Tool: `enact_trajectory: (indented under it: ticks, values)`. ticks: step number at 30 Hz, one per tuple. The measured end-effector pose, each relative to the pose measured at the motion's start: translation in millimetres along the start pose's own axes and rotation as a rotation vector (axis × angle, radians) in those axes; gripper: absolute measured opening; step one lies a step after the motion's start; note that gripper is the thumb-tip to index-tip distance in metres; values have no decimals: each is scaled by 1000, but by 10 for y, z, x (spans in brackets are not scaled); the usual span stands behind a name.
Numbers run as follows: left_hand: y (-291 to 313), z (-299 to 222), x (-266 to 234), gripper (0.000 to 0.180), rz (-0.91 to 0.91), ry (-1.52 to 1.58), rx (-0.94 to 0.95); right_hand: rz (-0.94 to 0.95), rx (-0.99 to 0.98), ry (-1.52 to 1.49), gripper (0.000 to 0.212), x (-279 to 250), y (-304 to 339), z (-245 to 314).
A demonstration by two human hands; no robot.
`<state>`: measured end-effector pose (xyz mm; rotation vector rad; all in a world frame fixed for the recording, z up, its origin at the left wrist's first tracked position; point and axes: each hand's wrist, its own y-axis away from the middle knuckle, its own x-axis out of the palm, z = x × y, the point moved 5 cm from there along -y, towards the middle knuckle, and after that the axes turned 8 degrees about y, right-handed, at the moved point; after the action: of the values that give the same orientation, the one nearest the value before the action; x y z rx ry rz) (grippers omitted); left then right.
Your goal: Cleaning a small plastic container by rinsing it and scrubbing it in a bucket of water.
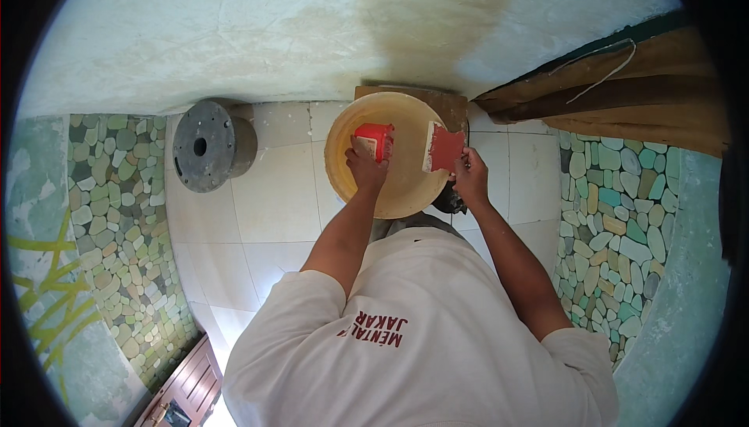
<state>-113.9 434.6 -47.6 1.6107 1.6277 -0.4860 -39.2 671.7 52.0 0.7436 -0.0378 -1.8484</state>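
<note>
My left hand point(368, 166) reaches over the left part of a round yellowish plastic basin point(335, 181). Its fingers are closed on a small red box-shaped plastic piece point(378, 132) with a pale patch on one face; its exact kind I cannot make out. Over the basin's right rim, my right hand point(470, 179) grips a flat red putty scraper point(447, 148). Whitish paste coats the scraper's left edge. The two red things are apart, with the pale inside of the basin showing between them.
A brown board point(445, 102) lies behind the basin against the pale, stained wall point(312, 29). On the tiled floor to the left stands a grey drum-like object point(207, 146) with a central hole. Pebble strips flank the tiles, and a brown covering point(624, 88) leans at right.
</note>
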Motion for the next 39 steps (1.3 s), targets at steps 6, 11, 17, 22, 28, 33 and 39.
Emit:
enact_trajectory:
  ticks: [6, 11, 17, 22, 28, 33, 39]
  values:
    - [-285, 649, 80, 92, -84, 407, -217, 6, -44, -71, 16, 69, -30, 145]
    - [-114, 125, -101, 52, 335, 1000, -599, -109, -12, -95, 14, -112, -101, -89]
    - [-170, 258, -483, 33, 331, 1212, -503, 22, -73, -52, 15, 129, -171, 11]
    - [-133, 21, -731, 31, 338, 1313, -422, 41, -149, -96, 15, 263, -236, -47]
    - [-67, -147, -854, 42, 240, 1173, -318, 9, -160, -99, 15, 198, -230, -80]
    - [-141, 126, -556, 65, 9, 834, -125, -24, -48, -78, 13, 26, -27, 209]
    - [-68, -96, -321, 92, -102, 378, -64, -87, -1, -127, 15, -233, 101, 216]
